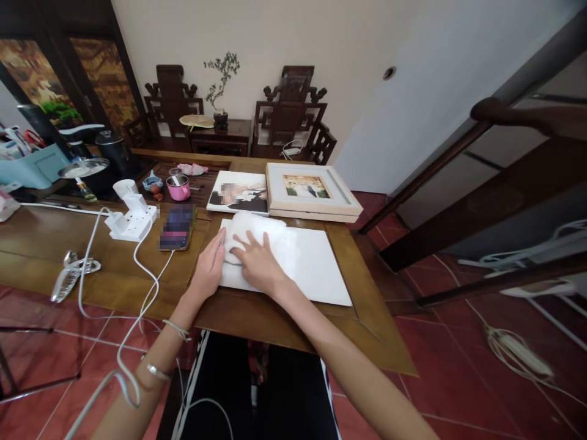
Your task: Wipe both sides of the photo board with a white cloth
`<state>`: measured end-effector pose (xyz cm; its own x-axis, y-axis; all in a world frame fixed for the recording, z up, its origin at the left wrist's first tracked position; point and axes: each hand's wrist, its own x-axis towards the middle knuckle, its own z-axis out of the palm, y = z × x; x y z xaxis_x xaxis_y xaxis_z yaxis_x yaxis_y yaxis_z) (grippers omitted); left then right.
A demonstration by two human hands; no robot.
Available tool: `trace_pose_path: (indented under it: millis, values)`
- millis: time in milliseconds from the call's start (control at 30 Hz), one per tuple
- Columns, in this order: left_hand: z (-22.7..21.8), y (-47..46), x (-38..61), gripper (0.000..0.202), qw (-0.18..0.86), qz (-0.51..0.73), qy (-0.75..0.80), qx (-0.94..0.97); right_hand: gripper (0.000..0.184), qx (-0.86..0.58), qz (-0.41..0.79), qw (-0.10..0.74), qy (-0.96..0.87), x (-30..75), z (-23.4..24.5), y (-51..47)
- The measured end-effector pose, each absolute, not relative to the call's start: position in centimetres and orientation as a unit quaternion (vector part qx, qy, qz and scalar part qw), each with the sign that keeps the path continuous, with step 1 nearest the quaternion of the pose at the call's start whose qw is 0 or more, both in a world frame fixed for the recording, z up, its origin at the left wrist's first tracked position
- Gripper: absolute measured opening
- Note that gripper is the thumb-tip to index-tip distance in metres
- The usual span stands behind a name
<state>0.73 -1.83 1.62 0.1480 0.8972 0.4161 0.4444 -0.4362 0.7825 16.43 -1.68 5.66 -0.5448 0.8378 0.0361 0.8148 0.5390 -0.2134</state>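
Observation:
A flat white board point(312, 263) lies on the wooden table point(284, 318) in front of me. A white cloth point(252, 229) is bunched on its near-left corner. My right hand point(259, 263) presses flat on the cloth, fingers spread. At the board's left edge my left hand point(208, 266) rests with fingers stretched out, touching the cloth's side. Neither hand grips anything.
Behind the board sit a framed picture point(309, 195) and a photo print point(238, 192). A phone point(177, 227), a white power strip point(131, 221) with cables, a pink mug point(178, 187) and metal tongs point(68, 275) lie to the left. Dark wooden chairs point(288, 113) stand at the wall.

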Motion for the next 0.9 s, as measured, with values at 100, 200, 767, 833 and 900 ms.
trace_pose_path:
  millis: [100,200,767,833,900]
  values:
    - [1.6,-1.9,0.6,0.052,0.257,0.477,0.459,0.704,0.057,-0.403,0.082,0.070,-0.909,15.9,5.8,-3.8]
    - [1.7,-2.0,0.8,0.053,0.256,0.471,0.457,0.710,0.053,-0.368,0.119,0.040,-0.921,17.1,6.8,-7.1]
    - [0.5,-1.3,0.9,0.042,0.144,0.342,0.482,0.794,0.058,-0.477,0.163,0.134,-0.853,17.4,6.1,2.0]
    - [0.5,-1.2,0.9,0.038,0.143,0.342,0.476,0.797,0.056,-0.473,0.162,0.147,-0.854,15.9,6.3,3.1]
    - [0.4,-1.1,0.8,0.035,0.145,0.341,0.467,0.803,0.054,-0.469,0.162,0.151,-0.855,15.2,6.6,3.7]
